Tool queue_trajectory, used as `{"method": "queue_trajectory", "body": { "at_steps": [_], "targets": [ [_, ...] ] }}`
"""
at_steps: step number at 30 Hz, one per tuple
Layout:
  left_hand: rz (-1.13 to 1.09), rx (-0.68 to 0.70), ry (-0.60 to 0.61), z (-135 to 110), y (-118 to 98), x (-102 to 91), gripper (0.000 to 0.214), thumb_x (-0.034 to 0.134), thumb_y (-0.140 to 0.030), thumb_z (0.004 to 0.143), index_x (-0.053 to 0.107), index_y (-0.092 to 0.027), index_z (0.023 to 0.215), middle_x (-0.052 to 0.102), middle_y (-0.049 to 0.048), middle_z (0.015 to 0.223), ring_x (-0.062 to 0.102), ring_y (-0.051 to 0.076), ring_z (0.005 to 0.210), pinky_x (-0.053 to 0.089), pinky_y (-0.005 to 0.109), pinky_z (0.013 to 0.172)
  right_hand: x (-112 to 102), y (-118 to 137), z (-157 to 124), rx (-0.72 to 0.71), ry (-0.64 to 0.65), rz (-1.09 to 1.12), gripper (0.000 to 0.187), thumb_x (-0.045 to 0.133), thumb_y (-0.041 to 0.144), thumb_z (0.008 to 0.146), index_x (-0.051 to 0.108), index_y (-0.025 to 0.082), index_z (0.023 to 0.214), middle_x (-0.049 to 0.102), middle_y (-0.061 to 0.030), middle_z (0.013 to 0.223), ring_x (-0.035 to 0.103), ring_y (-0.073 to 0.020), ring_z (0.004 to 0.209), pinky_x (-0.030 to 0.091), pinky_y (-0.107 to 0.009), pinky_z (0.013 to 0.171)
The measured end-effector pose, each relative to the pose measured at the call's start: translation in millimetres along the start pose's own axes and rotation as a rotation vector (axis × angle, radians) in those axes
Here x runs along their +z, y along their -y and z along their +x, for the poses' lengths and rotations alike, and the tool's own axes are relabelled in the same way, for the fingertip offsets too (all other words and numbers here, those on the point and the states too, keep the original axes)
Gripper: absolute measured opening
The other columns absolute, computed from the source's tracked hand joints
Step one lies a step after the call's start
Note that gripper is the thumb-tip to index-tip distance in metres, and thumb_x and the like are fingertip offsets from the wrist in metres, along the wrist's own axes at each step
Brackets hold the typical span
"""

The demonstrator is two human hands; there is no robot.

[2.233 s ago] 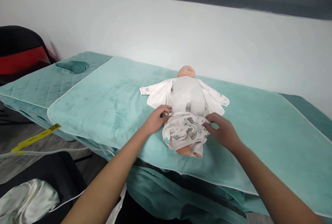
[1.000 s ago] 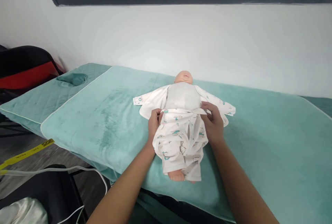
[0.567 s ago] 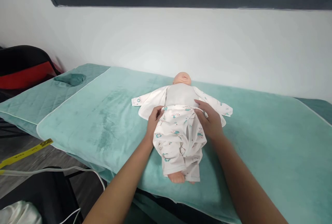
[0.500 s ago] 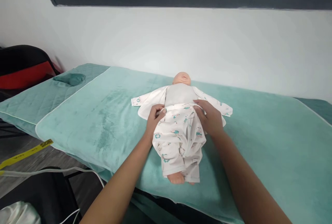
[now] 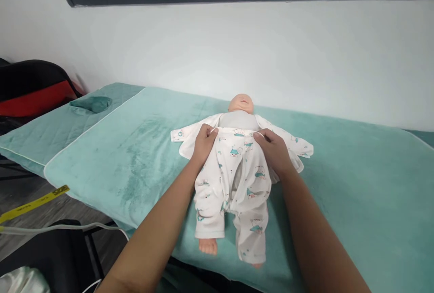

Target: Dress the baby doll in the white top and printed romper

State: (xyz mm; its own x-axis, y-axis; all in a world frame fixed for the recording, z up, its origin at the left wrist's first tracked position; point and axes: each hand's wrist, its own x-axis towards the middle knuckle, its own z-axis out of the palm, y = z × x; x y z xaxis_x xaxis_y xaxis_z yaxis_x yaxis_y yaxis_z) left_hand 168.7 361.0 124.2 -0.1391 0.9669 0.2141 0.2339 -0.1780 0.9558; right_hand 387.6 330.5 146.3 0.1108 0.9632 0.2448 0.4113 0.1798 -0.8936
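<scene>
A baby doll (image 5: 241, 103) lies on its back on the green bed cover, head toward the wall and feet toward me. White baby pants (image 5: 233, 153) with teal and brown prints cover its legs, and its toes show below the cuffs. My left hand (image 5: 204, 141) pinches the waistband at the left side. At the right side, the waistband is between the thumb and fingers of my right hand (image 5: 274, 148). A matching white jacket (image 5: 294, 144) lies spread open, its sleeves out to both sides. Grey cloth (image 5: 237, 120) covers the doll's chest.
The green cover (image 5: 356, 184) spreads over a long bed against a white wall. A face hole (image 5: 91, 104) lies at the left end. Black and red chairs (image 5: 34, 89) stand beyond it. A yellow tag (image 5: 34, 203) and white cable (image 5: 61, 227) hang at lower left, near a black seat (image 5: 50, 257).
Both hands have pulled the waistband up the doll's belly, covering more of the grey cloth. The legs, bunched together before, now lie straighter and apart.
</scene>
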Motion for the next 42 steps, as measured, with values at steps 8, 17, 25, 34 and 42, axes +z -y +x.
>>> {"method": "queue_trajectory", "body": {
  "at_steps": [8, 17, 25, 34, 42],
  "targets": [
    [-0.182, 0.022, 0.112, -5, 5, 1.1, 0.016, 0.061, -0.033, 0.083, 0.057, -0.018, 0.085, 0.055, -0.0007, 0.082, 0.049, 0.012, 0.077, 0.04, 0.024, 0.076, -3, 1, -8, -0.053, -0.086, 0.07, 0.024, 0.064, 0.042, 0.079, 0.059, 0.019, 0.08, 0.062, -0.0023, 0.092, 0.056, -0.0167, 0.088, 0.043, -0.029, 0.078],
    [-0.241, 0.024, 0.16, -6, 3, -2.9, 0.017, 0.062, -0.034, 0.084, 0.058, -0.017, 0.084, 0.063, 0.0056, 0.116, 0.057, 0.016, 0.103, 0.04, 0.027, 0.093, -1, 0, -22, -0.06, -0.139, 0.087, 0.025, 0.063, 0.043, 0.08, 0.057, 0.02, 0.075, 0.062, -0.0074, 0.122, 0.054, -0.0215, 0.115, 0.043, -0.035, 0.093],
    [-0.065, -0.014, 0.048, 13, 7, 6.3, 0.014, 0.053, -0.027, 0.088, 0.051, -0.019, 0.076, 0.064, -0.0006, 0.079, 0.055, 0.014, 0.077, 0.04, 0.027, 0.077, -4, -9, 8, -0.065, -0.083, -0.262, 0.024, 0.053, 0.044, 0.085, 0.054, 0.022, 0.075, 0.063, -0.0025, 0.081, 0.053, -0.0192, 0.079, 0.038, -0.033, 0.075],
    [-0.087, 0.007, 0.076, 14, 9, 4.9, 0.019, 0.06, -0.035, 0.082, 0.061, -0.018, 0.075, 0.059, -0.0011, 0.075, 0.051, 0.013, 0.073, 0.039, 0.026, 0.071, 1, -14, 12, -0.014, -0.105, -0.081, 0.027, 0.057, 0.047, 0.083, 0.055, 0.021, 0.078, 0.058, 0.0003, 0.077, 0.051, -0.0165, 0.076, 0.038, -0.03, 0.072],
    [-0.052, -0.048, 0.14, 8, 13, -4.8, 0.011, 0.056, -0.026, 0.079, 0.064, -0.017, 0.079, 0.062, 0.0002, 0.076, 0.053, 0.013, 0.072, 0.041, 0.025, 0.069, -12, -12, -4, 0.072, -0.114, -0.131, 0.037, 0.057, 0.055, 0.082, 0.056, 0.02, 0.071, 0.055, 0.0015, 0.066, 0.047, -0.0151, 0.069, 0.037, -0.028, 0.065]
  ]
}}
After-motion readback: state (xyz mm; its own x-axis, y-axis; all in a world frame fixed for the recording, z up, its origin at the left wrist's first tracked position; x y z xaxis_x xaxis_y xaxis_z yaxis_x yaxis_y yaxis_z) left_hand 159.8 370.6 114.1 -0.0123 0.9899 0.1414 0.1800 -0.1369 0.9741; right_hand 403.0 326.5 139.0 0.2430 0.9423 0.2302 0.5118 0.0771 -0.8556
